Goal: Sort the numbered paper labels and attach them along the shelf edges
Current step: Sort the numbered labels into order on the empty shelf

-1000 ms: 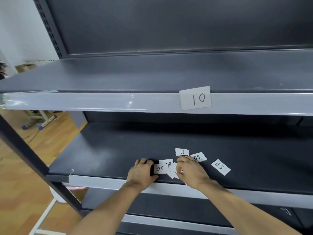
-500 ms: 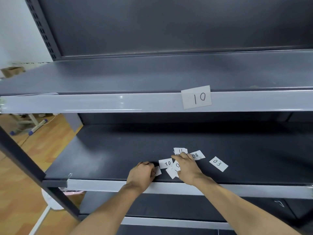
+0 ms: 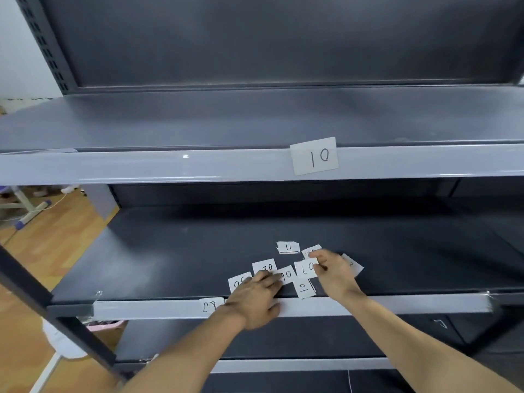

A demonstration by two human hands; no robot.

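Right grip [image 3: 334,272] pinches the label [image 3: 305,269] just left of it — I judge it the nearer hand. Left grip [image 3: 256,296] lies flat, fingers straight, pressing loose labels [image 3: 266,266] beside it.

Looking at two bare forearms, uncovered all the way to the bottom edge of the view. Bare too at the left hand [image 3: 255,302] and at the right hand [image 3: 336,275]. Slim at the wrists, broader toward the elbows. A touch blurred at the fingers.
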